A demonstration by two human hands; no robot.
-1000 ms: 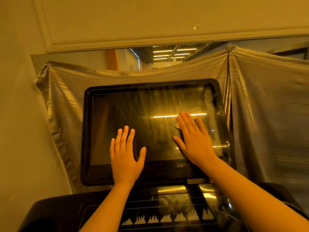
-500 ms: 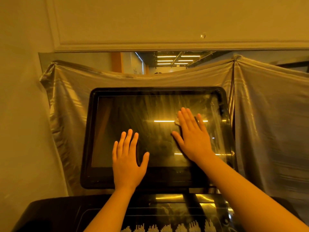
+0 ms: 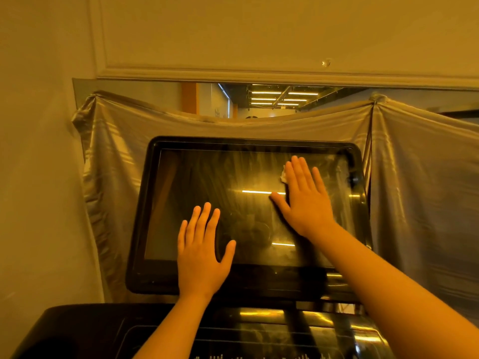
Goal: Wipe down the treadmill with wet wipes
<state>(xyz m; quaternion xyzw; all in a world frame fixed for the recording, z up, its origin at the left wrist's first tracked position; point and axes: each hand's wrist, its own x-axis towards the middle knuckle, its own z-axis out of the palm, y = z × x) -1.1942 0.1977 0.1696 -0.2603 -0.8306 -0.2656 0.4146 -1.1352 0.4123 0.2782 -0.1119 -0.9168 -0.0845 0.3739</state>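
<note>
Closest to the camera, the dark glossy console (image 3: 259,332) of the treadmill fills the bottom edge, with both bare forearms reaching forward over it. Above the console stands the treadmill's large black screen (image 3: 207,182), tilted back and switched off, its glass streaked and reflecting thin bars of light.

The left hand (image 3: 201,257) lies flat on the lower left part of the screen, fingers straight and a little spread, thumb out to the side. Its palm covers the bottom frame and its fingers rest on the glass; it holds nothing.

Farther up and to the right, the right hand (image 3: 305,200) is also flat, fingers straight and close together, pressed against the upper right area of the glass. The wet wipe (image 3: 283,174) is trapped under this hand, against the screen; only a small crumpled white corner shows beside the index finger, so the rest of it is hidden.

Behind the screen a shiny grey plastic sheet (image 3: 116,164) hangs in folds, gathered at two upper points. Over its sagging top edge a strip of mirror (image 3: 272,99) shows ceiling lights. Above that is a plain wall (image 3: 233,35) with a moulded trim.
</note>
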